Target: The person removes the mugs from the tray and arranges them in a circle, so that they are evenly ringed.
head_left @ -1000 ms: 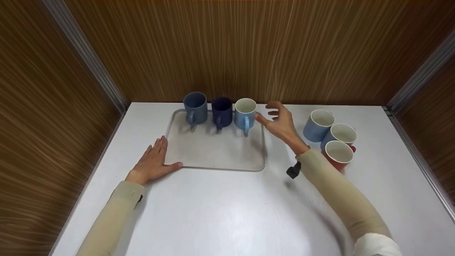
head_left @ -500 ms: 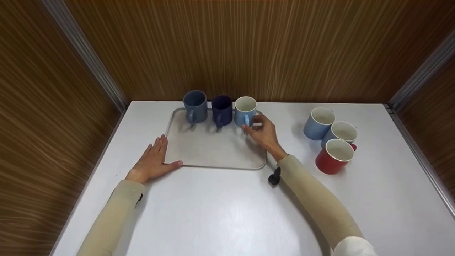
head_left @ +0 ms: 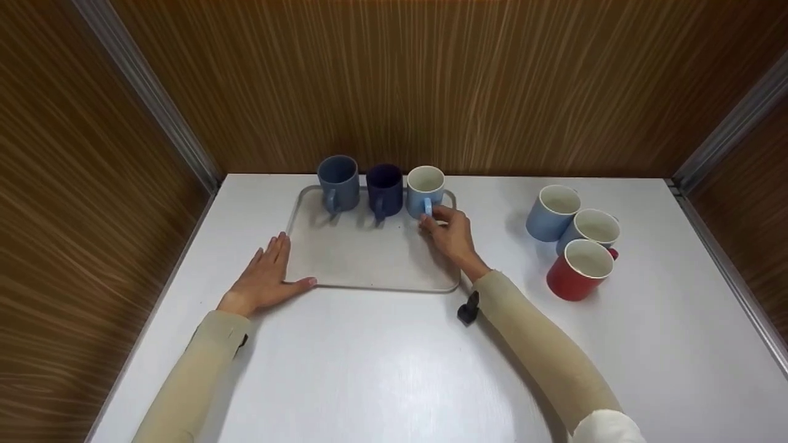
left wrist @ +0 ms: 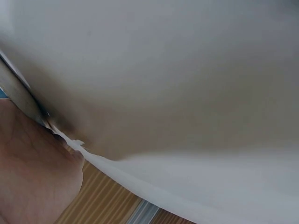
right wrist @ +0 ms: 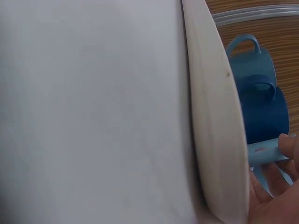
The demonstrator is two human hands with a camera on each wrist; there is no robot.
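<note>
Three mugs stand in a row along the far edge of a light grey tray [head_left: 369, 258]. On the left is a grey-blue mug [head_left: 345, 181], in the middle a dark navy mug [head_left: 388, 194]. The light blue mug [head_left: 415, 198] is at the right, white inside, its handle facing me. My right hand [head_left: 454, 237] pinches that handle between thumb and fingers, which also shows in the right wrist view with the light blue handle [right wrist: 264, 151]. My left hand [head_left: 265, 277] lies with straight fingers at the tray's left edge, the thumb at its near left corner.
To the right of the tray, two more light blue mugs, one farther back [head_left: 545, 221] and one beside it [head_left: 569, 237], stand close to a red mug [head_left: 569, 280]. A wood-grain panel [head_left: 394, 86] rises behind the white table [head_left: 369, 363].
My right hand came from the right side of the light blue mug, moved down and left, and took hold of its handle. The left hand stayed in place.
</note>
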